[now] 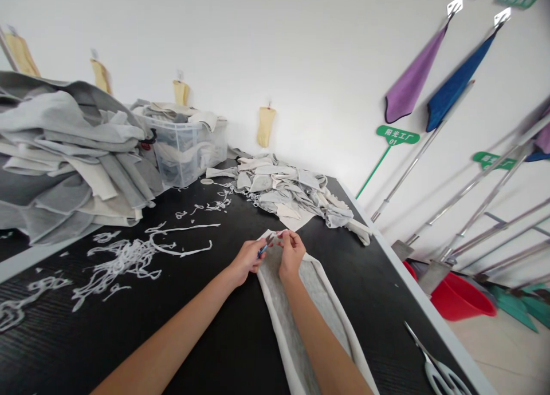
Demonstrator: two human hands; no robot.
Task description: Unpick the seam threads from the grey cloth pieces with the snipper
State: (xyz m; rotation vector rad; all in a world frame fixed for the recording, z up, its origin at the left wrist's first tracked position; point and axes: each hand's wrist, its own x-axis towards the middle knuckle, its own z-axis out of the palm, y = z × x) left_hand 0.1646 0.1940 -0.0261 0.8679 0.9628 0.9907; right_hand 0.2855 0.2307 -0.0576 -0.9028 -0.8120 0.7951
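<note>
**Trimming at the tip of a grey pad, plenty of stock on both sides**

I'm looking down at a long grey quilted pad [301, 303] with a pale bound edge, lying lengthwise on the black counter [223, 338] and running from under my right forearm out to my hands. My left hand [247, 260] has its fingers closed around a small blue-handled tool [263, 249], which looks like thread snips, though it is too small for me to be sure. My right hand [292, 252] pinches the far end of the pad, fingers closed on the binding right beside the tool's tip.

As for progress, I judge the work is somewhere in the middle. White trimmed strips [129, 257] are scattered across the counter to my left, so a fair amount of cutting seems done. A loose heap of small grey and cream pieces [292, 192] sits beyond my hands, and a tall stack of folded grey fabric [73, 160] lies at far left next to a clear plastic bin [184, 149]. Which pile is finished and which is waiting, I cannot tell.

A larger pair of scissors [433, 363] lies untouched near the counter's right edge.
</note>
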